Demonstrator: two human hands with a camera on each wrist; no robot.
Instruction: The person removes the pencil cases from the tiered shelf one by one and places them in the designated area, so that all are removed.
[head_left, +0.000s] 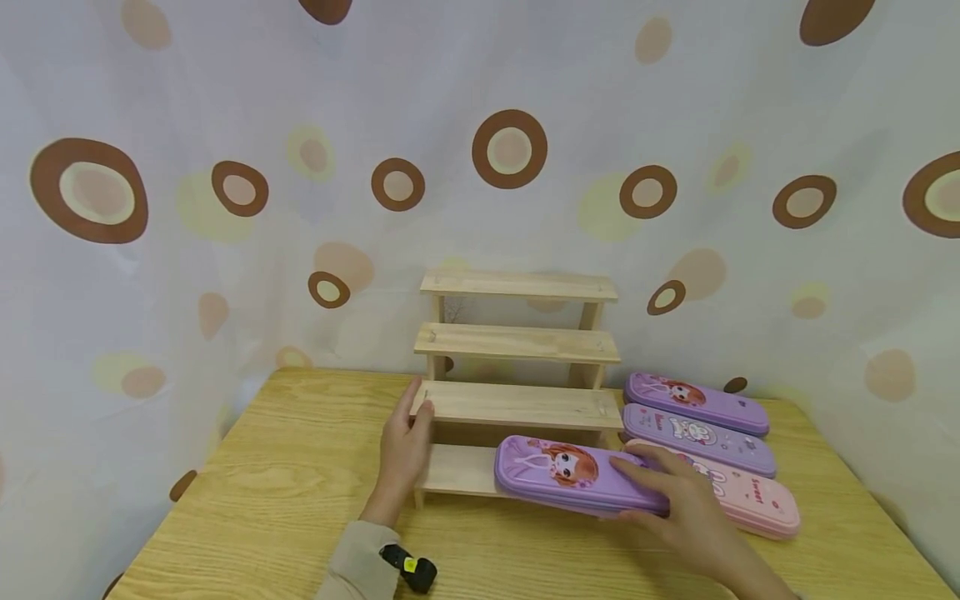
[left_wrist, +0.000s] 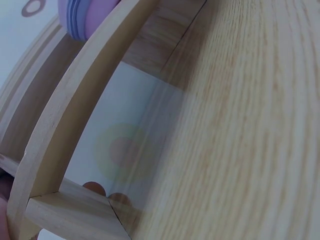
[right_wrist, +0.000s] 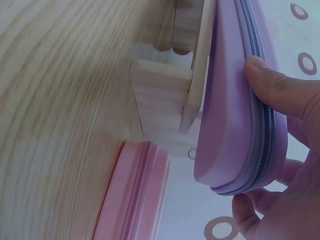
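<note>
A pale wooden stepped rack (head_left: 517, 403) stands on the table, with several tiers rising toward the back. My left hand (head_left: 403, 446) holds its left side near the second-lowest tier; in the left wrist view only a bit of that hand (left_wrist: 3, 220) shows at the lower left edge. My right hand (head_left: 686, 508) grips the right end of a purple zipped pencil case (head_left: 536, 475) with a red-haired doll picture. The case lies level over the lowest tier. In the right wrist view, the thumb presses the zipper side of the case (right_wrist: 225, 115), fingers around its end.
To the right of the rack lie three more pencil cases: a purple doll one (head_left: 708, 406), a lilac one (head_left: 738, 450) and a pink one (head_left: 776, 512). They rest on the wood-grain table (head_left: 300, 467). A white curtain with brown circles (head_left: 450, 75) hangs behind.
</note>
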